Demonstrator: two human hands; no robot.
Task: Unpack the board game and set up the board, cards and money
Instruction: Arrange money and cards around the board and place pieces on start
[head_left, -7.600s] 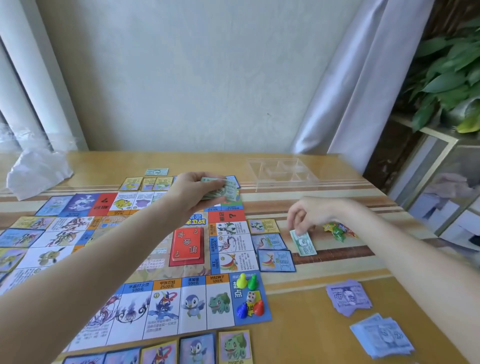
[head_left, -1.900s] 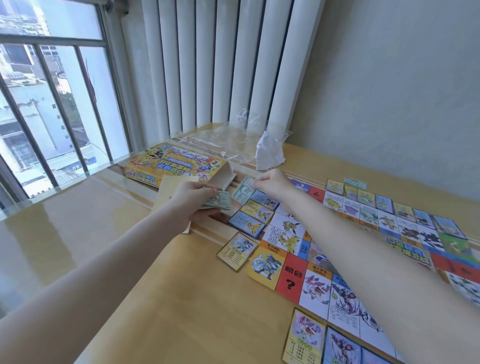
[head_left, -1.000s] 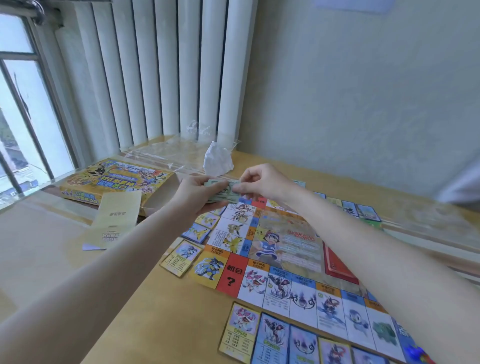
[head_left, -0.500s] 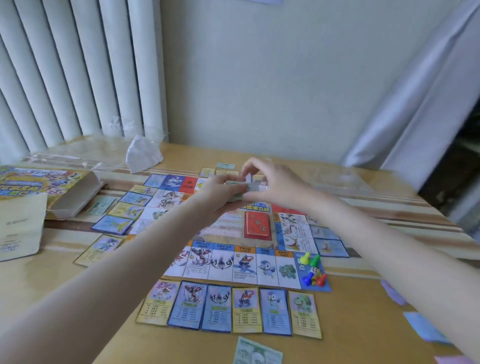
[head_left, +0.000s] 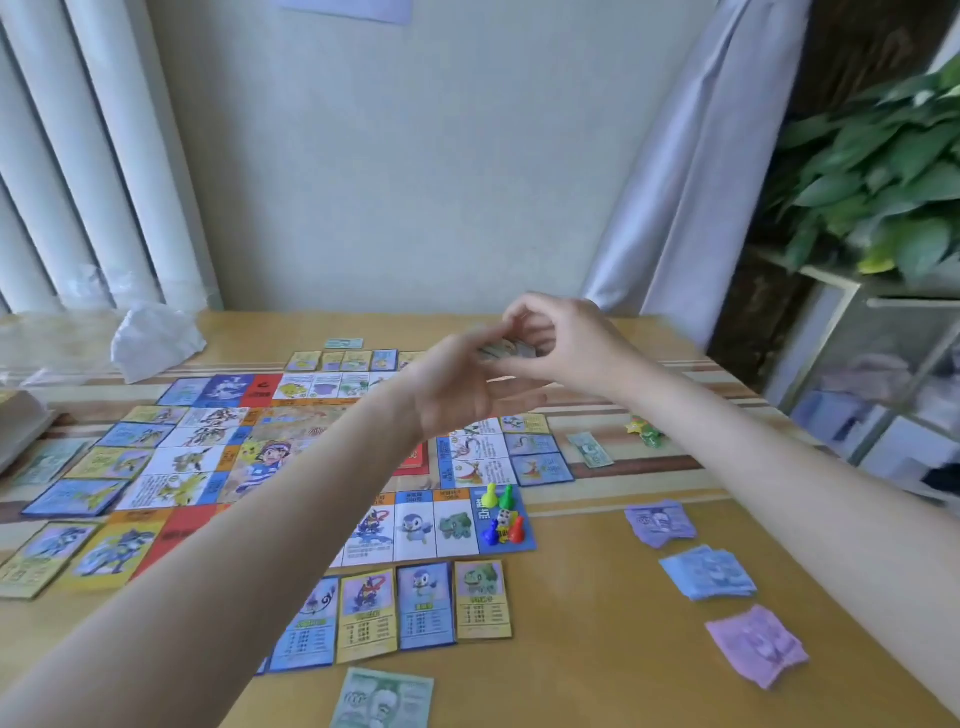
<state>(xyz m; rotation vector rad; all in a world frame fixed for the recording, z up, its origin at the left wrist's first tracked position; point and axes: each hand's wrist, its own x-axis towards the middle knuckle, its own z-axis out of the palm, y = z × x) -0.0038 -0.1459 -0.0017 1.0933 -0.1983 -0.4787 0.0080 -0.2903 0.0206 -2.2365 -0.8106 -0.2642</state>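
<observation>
In the head view, the person holds both hands together above the far right part of the board (head_left: 291, 457), which lies open on the wooden table (head_left: 597, 675). The left hand (head_left: 467, 395) is curled under a small stack of green banknotes (head_left: 506, 349), and the right hand (head_left: 561, 343) pinches the top of this stack with thumb and fingers, as if it takes off 1 note. The step in hand seems to be the dealing of the money, because single green notes already lie at the near edge (head_left: 384, 699) and beside the right edge of the board (head_left: 589, 449). The next move probably needs the right hand to separate only 1 thin note and to carry it to a place on the table without disturbing the cards. Along the right side of the table lie 3 piles of money: a purple pile (head_left: 661, 522), a blue pile (head_left: 709, 571) and a pink-purple pile (head_left: 756, 649), well apart from each other. Property cards (head_left: 423, 605) lie in a row just beside the near edge of the board. The pawns (head_left: 500, 512) and a die stand on the blue corner square. At the left edge of the table a part of the game box (head_left: 21, 426) shows, but what is inside it cannot be seen. Crumpled white wrapping (head_left: 156, 338) lies at the far left corner.
</observation>
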